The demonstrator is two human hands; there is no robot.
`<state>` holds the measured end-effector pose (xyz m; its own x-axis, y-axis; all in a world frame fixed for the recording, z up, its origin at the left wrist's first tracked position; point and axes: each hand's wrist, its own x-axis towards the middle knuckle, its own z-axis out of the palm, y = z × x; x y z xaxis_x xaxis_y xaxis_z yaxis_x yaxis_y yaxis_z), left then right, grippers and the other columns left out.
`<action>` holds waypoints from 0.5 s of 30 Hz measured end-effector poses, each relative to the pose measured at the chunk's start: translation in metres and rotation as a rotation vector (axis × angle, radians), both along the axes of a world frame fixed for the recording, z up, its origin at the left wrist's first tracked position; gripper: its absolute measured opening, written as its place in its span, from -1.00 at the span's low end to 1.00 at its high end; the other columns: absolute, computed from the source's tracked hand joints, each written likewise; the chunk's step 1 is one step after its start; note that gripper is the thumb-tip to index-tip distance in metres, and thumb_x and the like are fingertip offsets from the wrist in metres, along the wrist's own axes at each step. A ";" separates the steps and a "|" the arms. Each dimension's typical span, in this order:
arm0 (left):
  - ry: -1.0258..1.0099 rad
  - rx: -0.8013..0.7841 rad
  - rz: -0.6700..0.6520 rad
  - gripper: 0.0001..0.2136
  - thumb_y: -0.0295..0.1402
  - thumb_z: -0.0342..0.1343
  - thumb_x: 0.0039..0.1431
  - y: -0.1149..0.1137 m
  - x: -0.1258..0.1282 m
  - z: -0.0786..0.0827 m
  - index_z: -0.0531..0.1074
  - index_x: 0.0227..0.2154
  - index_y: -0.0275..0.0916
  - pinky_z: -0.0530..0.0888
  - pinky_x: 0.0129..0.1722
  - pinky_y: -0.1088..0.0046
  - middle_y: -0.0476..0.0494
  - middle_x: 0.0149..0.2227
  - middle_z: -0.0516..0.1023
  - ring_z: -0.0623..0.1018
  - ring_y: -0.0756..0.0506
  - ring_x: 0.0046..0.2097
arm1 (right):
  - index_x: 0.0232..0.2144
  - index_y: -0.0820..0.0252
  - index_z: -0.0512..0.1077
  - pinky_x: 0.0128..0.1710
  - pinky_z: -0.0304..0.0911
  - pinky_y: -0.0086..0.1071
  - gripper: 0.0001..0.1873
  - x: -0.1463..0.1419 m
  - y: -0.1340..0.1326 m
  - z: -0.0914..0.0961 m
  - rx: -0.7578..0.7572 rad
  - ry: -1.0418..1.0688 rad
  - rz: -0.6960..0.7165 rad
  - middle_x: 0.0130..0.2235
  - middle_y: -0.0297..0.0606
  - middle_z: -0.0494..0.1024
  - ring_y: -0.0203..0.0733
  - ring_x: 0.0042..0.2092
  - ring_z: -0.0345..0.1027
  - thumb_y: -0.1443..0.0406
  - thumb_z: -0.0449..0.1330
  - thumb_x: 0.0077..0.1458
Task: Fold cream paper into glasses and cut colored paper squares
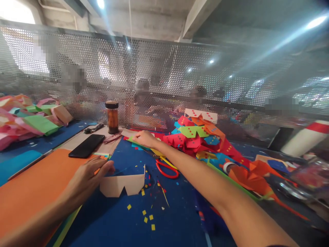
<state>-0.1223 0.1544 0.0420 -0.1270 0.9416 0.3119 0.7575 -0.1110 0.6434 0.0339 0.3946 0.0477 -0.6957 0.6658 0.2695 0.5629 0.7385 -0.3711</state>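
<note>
My left hand [95,170] rests over the edge of the orange paper [55,171], its fingers loosely bent with a gap between them. Just right of it lies a pale paper eye-mask shape [123,185] with a V notch at its lower edge. My right hand [145,139] reaches far forward, fingers closed down over small coloured papers near a green paper piece [132,140]. What its fingertips grip is hidden. Under that forearm lie red-and-yellow-handled scissors [167,169]. Tiny yellow paper squares [151,217] are scattered nearer me.
A black phone [86,145] and a dark-lidded jar [112,117] stand left of centre. Folded coloured papers [38,118] heap at far left. Dotted paper masks [192,132] pile at right beside orange paper [259,176]. A perforated metal screen [154,68] closes the back.
</note>
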 end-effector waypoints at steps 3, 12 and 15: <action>-0.004 -0.012 0.007 -0.56 -0.01 -0.16 0.28 0.000 0.000 -0.001 0.52 -0.45 -0.13 0.39 -0.30 0.46 -0.03 -0.34 0.56 0.54 -0.10 -0.27 | -0.10 0.27 0.43 -0.21 0.38 -0.21 -0.67 0.000 -0.002 0.003 -0.009 0.001 0.039 -0.08 -0.24 0.48 -0.11 -0.16 0.42 0.15 0.17 0.21; -0.014 -0.003 0.020 -0.55 0.01 -0.14 0.24 -0.002 0.000 0.001 0.53 -0.47 -0.14 0.41 -0.30 0.42 -0.06 -0.32 0.61 0.56 -0.16 -0.24 | -0.45 0.29 0.53 -0.42 -0.03 -0.43 -0.62 0.005 -0.020 0.016 0.032 0.074 0.042 -0.50 -0.38 0.45 -0.30 -0.40 0.27 0.15 0.06 0.19; -0.030 -0.013 0.023 -0.54 0.02 -0.13 0.23 -0.004 0.003 0.003 0.54 -0.48 -0.15 0.41 -0.37 0.43 -0.06 -0.34 0.61 0.56 -0.16 -0.30 | -0.37 0.27 0.57 -0.41 -0.05 -0.42 -0.65 0.006 -0.028 0.017 0.039 0.090 0.028 -0.47 -0.35 0.50 -0.28 -0.37 0.28 0.16 0.07 0.17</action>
